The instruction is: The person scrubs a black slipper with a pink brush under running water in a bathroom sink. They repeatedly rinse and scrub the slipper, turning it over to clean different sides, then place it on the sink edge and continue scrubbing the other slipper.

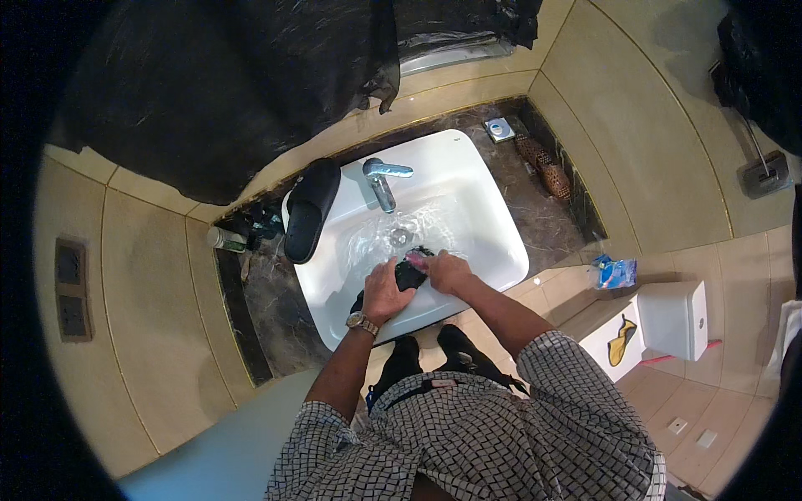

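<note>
A white ceramic washbasin (482, 232) lies before me, with water running from its chrome tap (383, 181). Low in the basin, my left hand (383, 294) holds a black slipper (410, 274), partly hidden under the fingers. My right hand (448, 272) grips a small pink object (416, 258), perhaps a brush, against the slipper's wet surface. Another black slipper (310, 210) rests on the basin's left rim, beside the tap.
Dark marble counter (276, 313) surrounds the basin. A lidded jar (227, 240) stands at left; a small box (499, 129) and a brown patterned object (544, 166) lie at right. Black plastic sheeting (250, 81) hangs above. A toilet cistern (673, 319) is at right.
</note>
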